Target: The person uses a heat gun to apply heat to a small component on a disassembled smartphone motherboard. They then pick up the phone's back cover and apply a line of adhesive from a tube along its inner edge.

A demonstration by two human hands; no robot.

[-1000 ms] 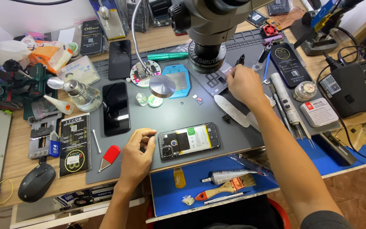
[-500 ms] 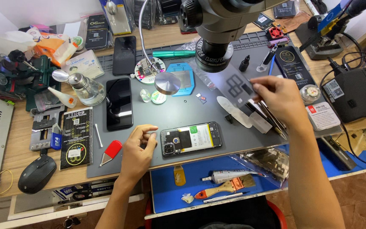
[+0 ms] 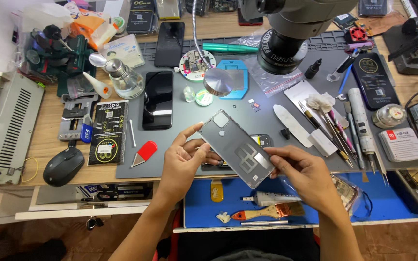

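Both my hands hold a grey phone back cover, tilted, above the grey work mat. My left hand grips its left edge with the thumb raised along the upper corner. My right hand holds its lower right corner. Under the cover lies an opened phone, mostly hidden, with only its top right end showing. A microscope head hangs over the back of the mat.
A black phone lies screen-up at left on the mat, a red pry tool beside it. Screwdrivers and tweezers lie at right. A mouse sits at left. A blue tray holds a brush and tube.
My right hand came back from the tools at right to the front of the mat. Both hands now hold the grey back cover over the opened phone, which lay uncovered before.
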